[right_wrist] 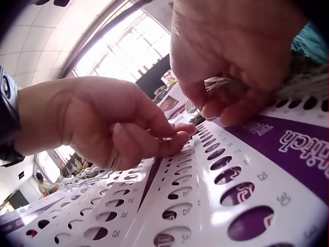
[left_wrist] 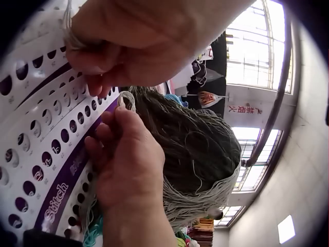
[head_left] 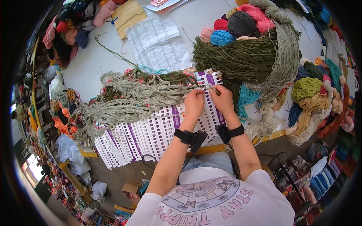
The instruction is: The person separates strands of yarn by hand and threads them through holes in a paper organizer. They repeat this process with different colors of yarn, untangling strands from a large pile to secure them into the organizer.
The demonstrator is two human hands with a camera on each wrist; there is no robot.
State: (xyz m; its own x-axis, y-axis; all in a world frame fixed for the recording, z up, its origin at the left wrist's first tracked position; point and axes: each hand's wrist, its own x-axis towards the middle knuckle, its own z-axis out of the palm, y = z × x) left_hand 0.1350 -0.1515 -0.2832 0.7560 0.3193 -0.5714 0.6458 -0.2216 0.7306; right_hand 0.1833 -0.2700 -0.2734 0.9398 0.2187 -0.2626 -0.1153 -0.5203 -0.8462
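Overlapping white cards with rows of round holes and purple bands lie along the table's near edge. Over their upper part rest long hanks of grey-green thread. At the cards' right end, my left hand has curled fingers with grey thread looped round them, seen also in the left wrist view as the upper hand. Close beside it, my right hand pinches a small grey thread loop between thumb and fingers. In the right wrist view, both hands hover just above the holes, fingertips near each other.
A big dark green skein with grey strands and coloured balls lies to the right, beside more yarn. Behind the hanks are a printed sheet and brown paper. Yarn bundles sit at the left.
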